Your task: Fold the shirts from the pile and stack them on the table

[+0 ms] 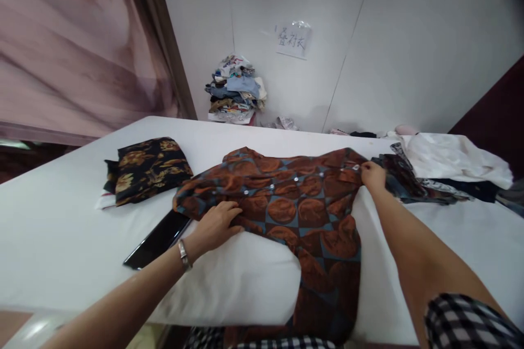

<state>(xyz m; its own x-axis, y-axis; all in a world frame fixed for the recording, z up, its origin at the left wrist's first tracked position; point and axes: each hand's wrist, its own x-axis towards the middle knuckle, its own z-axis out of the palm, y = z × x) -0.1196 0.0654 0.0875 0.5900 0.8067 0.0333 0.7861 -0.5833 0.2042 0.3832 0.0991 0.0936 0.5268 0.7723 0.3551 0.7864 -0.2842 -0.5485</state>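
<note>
A brown and blue patterned button-up shirt (282,210) lies spread sideways across the white table, its row of pale buttons facing up. One sleeve hangs toward me over the near edge. At the shirt's collar end, my right hand (373,175) pinches the fabric. My left hand (219,222) is closed at the near edge of the shirt's lower part, with cloth between thumb and fingers. Beside that hand, a flat glossy black object (158,240) lies partly under the shirt.
A folded black floral garment (151,170) lies at the left of the white table (53,229). Dark folded clothes (413,180) and a white garment (454,158) sit at the right. Behind the table rises a clothes pile (236,90), near a wall sign (292,40) and a curtain (82,38).
</note>
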